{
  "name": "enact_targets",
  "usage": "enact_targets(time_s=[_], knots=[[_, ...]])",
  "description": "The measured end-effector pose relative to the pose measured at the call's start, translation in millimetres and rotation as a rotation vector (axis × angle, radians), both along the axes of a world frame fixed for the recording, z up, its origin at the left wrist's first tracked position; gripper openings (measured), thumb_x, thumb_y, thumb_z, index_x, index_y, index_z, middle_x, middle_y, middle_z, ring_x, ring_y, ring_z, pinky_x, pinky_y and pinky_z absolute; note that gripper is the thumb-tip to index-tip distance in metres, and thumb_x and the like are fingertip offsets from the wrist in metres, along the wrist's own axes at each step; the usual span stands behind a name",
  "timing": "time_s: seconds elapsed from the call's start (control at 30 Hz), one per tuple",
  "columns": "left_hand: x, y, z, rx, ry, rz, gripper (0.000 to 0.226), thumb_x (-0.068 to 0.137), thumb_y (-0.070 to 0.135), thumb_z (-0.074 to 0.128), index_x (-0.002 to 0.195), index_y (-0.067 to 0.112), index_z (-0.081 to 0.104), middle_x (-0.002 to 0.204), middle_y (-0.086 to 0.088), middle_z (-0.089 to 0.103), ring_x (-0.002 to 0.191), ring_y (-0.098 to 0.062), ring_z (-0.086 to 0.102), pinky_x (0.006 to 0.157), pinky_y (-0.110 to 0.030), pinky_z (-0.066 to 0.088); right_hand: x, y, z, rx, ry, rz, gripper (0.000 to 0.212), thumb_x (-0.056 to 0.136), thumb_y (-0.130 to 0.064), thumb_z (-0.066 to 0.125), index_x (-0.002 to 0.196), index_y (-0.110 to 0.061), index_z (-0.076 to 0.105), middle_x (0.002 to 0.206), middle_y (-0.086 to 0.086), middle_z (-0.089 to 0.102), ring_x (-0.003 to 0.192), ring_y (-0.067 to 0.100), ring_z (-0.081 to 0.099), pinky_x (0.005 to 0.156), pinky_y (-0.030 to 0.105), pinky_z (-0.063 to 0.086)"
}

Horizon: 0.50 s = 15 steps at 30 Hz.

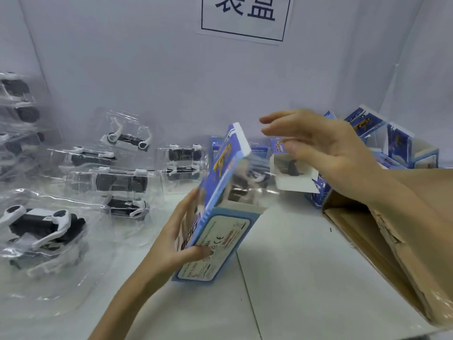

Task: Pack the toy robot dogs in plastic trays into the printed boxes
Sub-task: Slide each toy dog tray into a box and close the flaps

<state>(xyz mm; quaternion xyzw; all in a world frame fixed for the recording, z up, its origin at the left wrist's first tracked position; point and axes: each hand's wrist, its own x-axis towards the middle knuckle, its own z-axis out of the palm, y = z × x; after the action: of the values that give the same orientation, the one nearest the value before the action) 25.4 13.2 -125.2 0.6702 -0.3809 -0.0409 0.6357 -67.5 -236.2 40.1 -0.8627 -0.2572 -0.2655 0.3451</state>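
Now I am at the insertion step, as I judge it. My left hand [181, 231] grips the printed box [220, 182] at its lower end, thumb on the label side, and the box stands tilted on the tabletop [282, 278]. A plastic tray [247, 185] with a toy dog seems partly inside its open side, though it is blurred. My right hand [326, 153] hovers wide open just beside the flap [239, 136], holding nothing. Next I should push the tray fully in and then close the flap. More filled trays [117, 182] wait at the left.
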Motion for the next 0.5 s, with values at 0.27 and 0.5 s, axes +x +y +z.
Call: enact_targets(time_s=[0.27,0.5], knots=[[8.0,8.9,2.2,-0.082,0.241,-0.116,0.051,0.042,0.026,0.058,0.089,0.038,0.076,0.084,0.002,0.073,0.079,-0.011,0.070,0.060,-0.021,0.054,21.6,7.1,-11.0,0.158,-0.036,-0.036,0.031,0.096,-0.010,0.047,0.110,-0.028,0.068,0.123,-0.012,0.068,0.123,0.006,0.059,0.102,0.021,0.044],[11.5,7.7,2.0,-0.167,0.354,0.033,0.051,0.045,0.008,0.043,0.077,0.026,0.079,0.074,-0.005,0.069,0.070,-0.012,0.067,0.056,-0.020,0.053,27.8,38.2,-9.3,0.181,-0.059,0.064,0.025,0.095,-0.006,0.052,0.109,-0.017,0.070,0.113,-0.003,0.072,0.115,0.014,0.063,0.096,0.038,0.053]])
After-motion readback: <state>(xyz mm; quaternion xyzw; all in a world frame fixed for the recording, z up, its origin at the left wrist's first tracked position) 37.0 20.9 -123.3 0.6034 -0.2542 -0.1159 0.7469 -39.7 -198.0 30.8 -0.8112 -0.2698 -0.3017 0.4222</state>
